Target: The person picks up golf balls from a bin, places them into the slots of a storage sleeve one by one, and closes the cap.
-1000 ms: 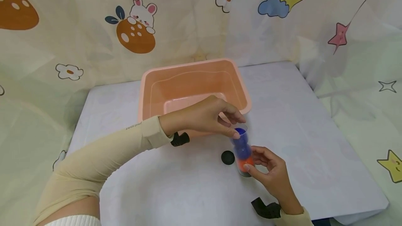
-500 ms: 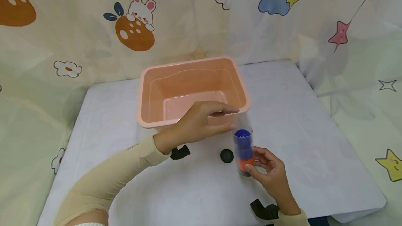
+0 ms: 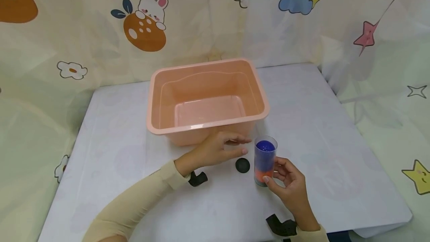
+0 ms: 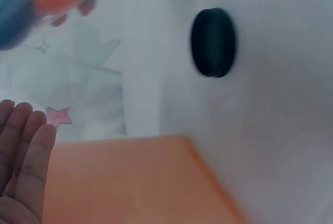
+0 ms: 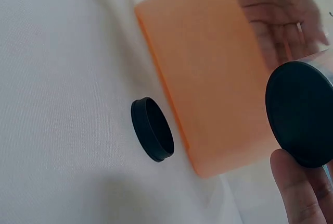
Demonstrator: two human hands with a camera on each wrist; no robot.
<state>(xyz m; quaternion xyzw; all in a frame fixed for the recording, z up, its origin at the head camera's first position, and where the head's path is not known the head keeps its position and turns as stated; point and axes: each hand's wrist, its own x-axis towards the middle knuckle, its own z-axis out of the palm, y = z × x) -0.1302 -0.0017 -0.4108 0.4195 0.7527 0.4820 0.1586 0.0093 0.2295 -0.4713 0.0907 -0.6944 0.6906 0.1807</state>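
Note:
A clear tube [image 3: 276, 152] stands upright in my right hand [image 3: 290, 182], pinched near its bottom between thumb and fingers. Inside are blue balls [image 3: 265, 146] above an orange ball [image 3: 263, 175]. Its top is uncapped. The right wrist view shows the dark underside [image 5: 302, 114] of the tube, raised off the table. My left hand [image 3: 220, 148] hovers left of the tube, fingers straight and holding nothing; the left wrist view also shows this hand [image 4: 26, 161] with its fingers extended. A round black lid [image 3: 242, 165] lies on the table between the hands, its rim turned up.
Behind the hands stands a peach plastic basin [image 3: 208, 124], with nothing visible inside. A white cloth covers the table [image 3: 188, 212]. Printed curtains [image 3: 201, 18] hang behind and at the sides.
My left hand has left the tube's mouth, moving down and left toward the lid. The right hand keeps its grip on the tube, which stands more upright.

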